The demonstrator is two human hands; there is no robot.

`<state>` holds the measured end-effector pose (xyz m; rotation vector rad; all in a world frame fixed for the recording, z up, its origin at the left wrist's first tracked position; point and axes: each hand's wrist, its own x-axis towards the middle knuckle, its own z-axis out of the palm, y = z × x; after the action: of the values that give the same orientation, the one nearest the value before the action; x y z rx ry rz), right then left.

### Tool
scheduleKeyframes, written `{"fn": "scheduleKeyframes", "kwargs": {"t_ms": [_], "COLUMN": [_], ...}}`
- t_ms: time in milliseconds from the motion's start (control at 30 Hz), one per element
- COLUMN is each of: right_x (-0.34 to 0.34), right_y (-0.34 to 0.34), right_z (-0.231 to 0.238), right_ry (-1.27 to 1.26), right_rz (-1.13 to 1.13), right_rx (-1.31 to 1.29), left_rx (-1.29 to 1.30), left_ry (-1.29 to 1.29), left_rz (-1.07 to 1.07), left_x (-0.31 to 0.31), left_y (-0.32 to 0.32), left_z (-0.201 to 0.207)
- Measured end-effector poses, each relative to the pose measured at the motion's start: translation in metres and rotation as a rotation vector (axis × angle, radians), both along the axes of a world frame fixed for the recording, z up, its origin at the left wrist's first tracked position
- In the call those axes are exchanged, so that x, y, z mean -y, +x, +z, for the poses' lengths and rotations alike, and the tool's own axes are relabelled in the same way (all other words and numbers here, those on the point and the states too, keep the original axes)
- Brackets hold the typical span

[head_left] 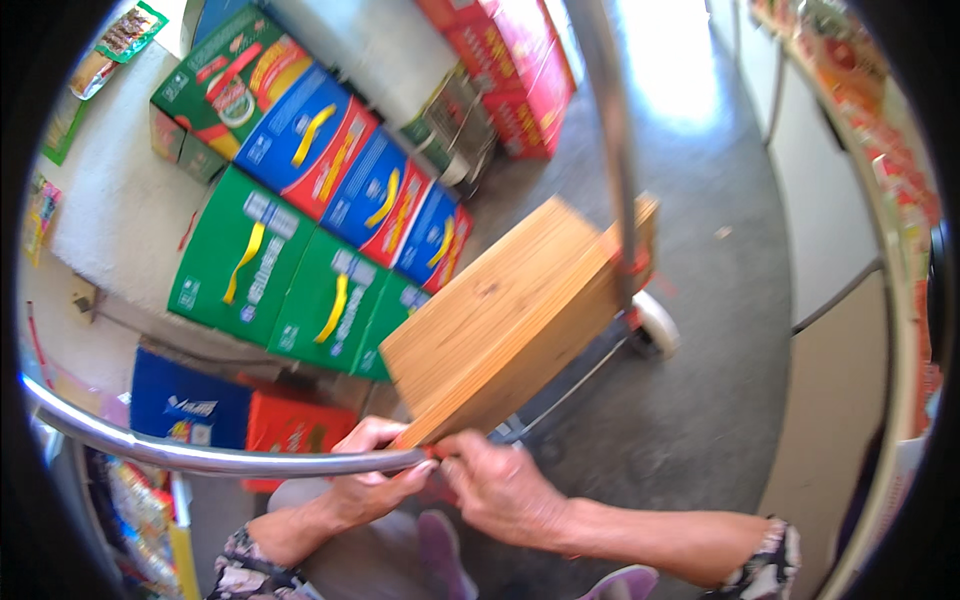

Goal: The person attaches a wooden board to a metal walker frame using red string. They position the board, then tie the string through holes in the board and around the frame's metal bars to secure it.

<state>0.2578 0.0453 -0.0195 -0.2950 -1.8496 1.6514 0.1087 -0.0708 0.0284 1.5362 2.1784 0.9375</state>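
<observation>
A wooden box-like piece (490, 300) with pale grain sits slanted between the ends of a bent metal tube (250, 463). At its near corner an orange-red cord (432, 453) shows by the tube, mostly covered by my fingers. My left hand (365, 480) is closed round the tube and cord there, its thumb pointing to my other hand. Pinched against the same spot, the fingers of my right hand (505, 490) grip the cord. More orange-red cord (638, 265) binds the wood's far end to the tube.
A white wheel (655, 325) stands on the grey floor (700, 430) below the wood's far end. Stacked green cartons (245, 250) and blue-red cartons (370, 190) line the left. Red boxes (520, 90) stand farther back. A counter with packets (845, 180) runs along the right.
</observation>
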Motion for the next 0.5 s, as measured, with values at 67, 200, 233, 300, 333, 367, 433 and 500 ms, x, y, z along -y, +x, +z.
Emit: {"fn": "scheduleKeyframes", "kwargs": {"t_ms": [67,200,233,300,333,367,433,500], "right_x": [0.005,0.004,0.004,0.006,0.006,0.009,0.017,0.020], "right_y": [0.009,0.040,0.043,0.045,0.045,0.042,0.038,0.036], "right_z": [0.000,-0.003,-0.004,-0.007,-0.009,-0.009,-0.008,-0.007], "right_ry": [-0.055,-0.090,-0.077,0.004,0.070,0.119,0.029,-0.109], "right_rz": [0.033,0.072,0.059,-0.002,-0.041,-0.064,-0.053,-0.033], "right_rx": [-0.029,0.090,0.071,0.028,0.000,-0.035,0.036,0.105], "left_rx": [0.094,0.166,0.234,0.379,0.341,0.523,0.294,0.437], "left_ry": [0.052,0.045,0.041,0.037,0.038,0.039,-0.007,0.018], "left_rz": [0.040,0.056,0.082,0.156,0.120,0.177,0.151,0.188], "left_x": [-0.001,-0.002,-0.002,-0.001,-0.001,0.001,0.003,0.005], "left_y": [0.001,0.009,0.011,0.018,0.018,0.020,0.018,0.018], "left_z": [-0.003,-0.002,-0.001,-0.001,-0.001,-0.001,-0.001,-0.003]}}
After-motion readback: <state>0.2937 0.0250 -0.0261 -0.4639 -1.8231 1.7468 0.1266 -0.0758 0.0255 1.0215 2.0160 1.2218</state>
